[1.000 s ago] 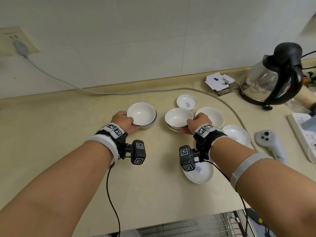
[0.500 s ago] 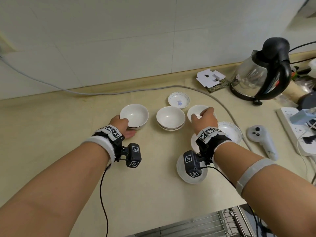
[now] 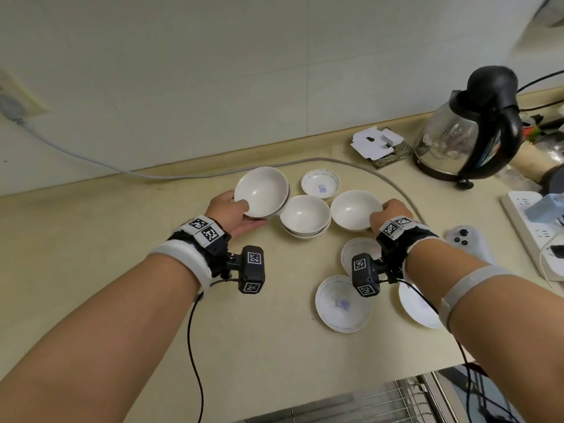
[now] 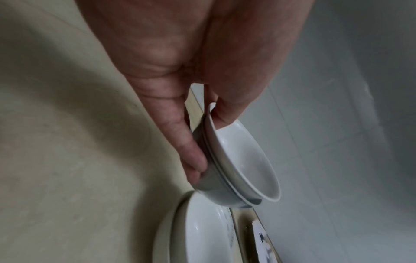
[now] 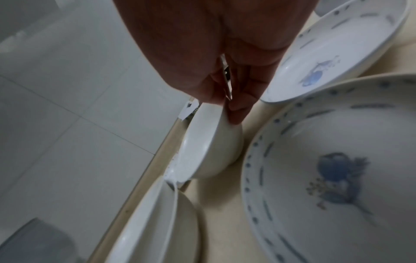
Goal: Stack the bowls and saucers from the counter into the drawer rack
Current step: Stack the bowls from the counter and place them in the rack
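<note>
My left hand point(image 3: 244, 213) holds a nested pair of white bowls point(image 3: 261, 190) tilted above the counter, thumb inside the rim and fingers point(image 4: 191, 156) under the base. My right hand point(image 3: 381, 215) pinches the rim of a single white bowl point(image 3: 354, 210), which leans to one side point(image 5: 213, 147). Between them a white bowl stack point(image 3: 305, 215) sits on the counter. Blue-patterned saucers lie at the back point(image 3: 320, 183) and in front point(image 3: 341, 303); two more are partly hidden by my right wrist and arm. The wire drawer rack point(image 3: 351, 404) shows at the bottom edge.
A glass kettle point(image 3: 470, 138) stands at the back right, with a power strip point(image 3: 534, 227) and a white controller point(image 3: 467, 242) nearer. A grey cable point(image 3: 335, 161) runs behind the dishes. Folded cardboard point(image 3: 378, 141) lies by the wall.
My left hand has raised and tilted its bowls off the counter. My right hand left the middle bowl, moved to the right bowl and now grips its rim.
</note>
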Demonstrator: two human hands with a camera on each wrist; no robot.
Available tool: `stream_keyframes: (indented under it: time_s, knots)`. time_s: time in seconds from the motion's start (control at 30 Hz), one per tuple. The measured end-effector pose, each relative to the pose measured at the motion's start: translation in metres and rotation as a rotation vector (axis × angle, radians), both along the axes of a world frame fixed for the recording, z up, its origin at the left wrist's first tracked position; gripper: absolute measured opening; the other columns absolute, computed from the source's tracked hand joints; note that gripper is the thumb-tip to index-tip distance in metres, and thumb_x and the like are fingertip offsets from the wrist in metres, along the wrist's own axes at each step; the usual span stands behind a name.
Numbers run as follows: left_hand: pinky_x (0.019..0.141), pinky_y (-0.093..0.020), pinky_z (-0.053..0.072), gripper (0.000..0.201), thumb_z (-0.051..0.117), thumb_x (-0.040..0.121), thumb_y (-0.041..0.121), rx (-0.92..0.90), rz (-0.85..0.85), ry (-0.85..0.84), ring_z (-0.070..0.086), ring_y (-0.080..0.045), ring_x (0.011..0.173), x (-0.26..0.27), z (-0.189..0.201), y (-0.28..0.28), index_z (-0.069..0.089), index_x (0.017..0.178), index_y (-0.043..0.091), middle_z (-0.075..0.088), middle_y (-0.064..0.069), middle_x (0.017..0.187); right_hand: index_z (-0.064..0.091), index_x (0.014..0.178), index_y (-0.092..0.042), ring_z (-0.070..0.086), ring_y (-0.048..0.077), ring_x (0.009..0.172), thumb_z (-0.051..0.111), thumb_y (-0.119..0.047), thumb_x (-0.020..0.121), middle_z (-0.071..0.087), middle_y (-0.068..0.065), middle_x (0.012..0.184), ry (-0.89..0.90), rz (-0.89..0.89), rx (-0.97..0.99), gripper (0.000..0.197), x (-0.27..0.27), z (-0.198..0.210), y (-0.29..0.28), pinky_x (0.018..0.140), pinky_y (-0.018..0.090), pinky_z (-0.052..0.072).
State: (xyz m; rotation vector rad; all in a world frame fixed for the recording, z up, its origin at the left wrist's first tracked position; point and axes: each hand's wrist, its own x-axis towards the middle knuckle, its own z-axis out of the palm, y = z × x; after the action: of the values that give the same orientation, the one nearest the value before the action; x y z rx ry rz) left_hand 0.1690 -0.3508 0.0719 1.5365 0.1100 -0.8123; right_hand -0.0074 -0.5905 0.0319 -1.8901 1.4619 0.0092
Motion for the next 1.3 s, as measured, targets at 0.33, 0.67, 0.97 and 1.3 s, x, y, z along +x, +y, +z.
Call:
stream_keyframes:
  time_s: [0.33, 0.67, 0.97, 1.3]
  knots:
    - [0.064, -0.048, 0.063, 0.049, 0.048, 0.092, -0.011, 0.063, -0.116, -0.015, 0.067, -0.051, 0.105, -0.030, -0.003, -0.048, 0.052, 0.139, 0.004, 0.058, -0.033, 0.129, 0.060, 0.120, -0.011, 0.072, 0.024, 0.064, 0.052, -0.013, 0.086, 0.074, 0.014, 0.088, -0.528, -0.141, 0.002, 0.035, 0.014, 0.054, 0.004, 0.074, 0.043, 0.064]
    - [0.070, -0.044, 0.064, 0.037, 0.051, 0.094, -0.008, 0.145, -0.116, -0.027, 0.070, -0.051, 0.097, -0.039, -0.012, -0.064, 0.057, 0.128, 0.007, 0.061, -0.022, 0.110, 0.060, 0.104, -0.009, 0.073, 0.038, 0.073, 0.053, -0.003, 0.088, 0.068, 0.023, 0.101, -0.514, -0.043, 0.265, 0.019, 0.035, 0.040, 0.040, 0.070, 0.042, 0.064]
    - [0.090, -0.051, 0.059, 0.021, 0.060, 0.095, 0.000, 0.157, -0.160, -0.036, 0.069, -0.042, 0.090, -0.032, -0.025, -0.062, 0.065, 0.114, 0.009, 0.062, -0.003, 0.098, 0.060, 0.123, -0.004, 0.068, 0.026, 0.054, 0.050, -0.001, 0.088, 0.068, 0.025, 0.108, -0.486, -0.018, 0.314, 0.036, 0.041, 0.027, 0.043, 0.054, 0.030, 0.062]
    - [0.068, -0.037, 0.057, 0.047, 0.034, 0.106, 0.041, 0.213, -0.113, -0.087, 0.061, -0.021, 0.073, -0.038, -0.029, -0.060, 0.049, 0.142, 0.016, 0.059, -0.004, 0.093, 0.061, 0.119, -0.008, 0.070, 0.029, 0.061, 0.054, -0.003, 0.089, 0.067, 0.013, 0.083, -0.447, -0.030, 0.327, 0.031, 0.046, 0.026, 0.049, 0.076, 0.044, 0.064]
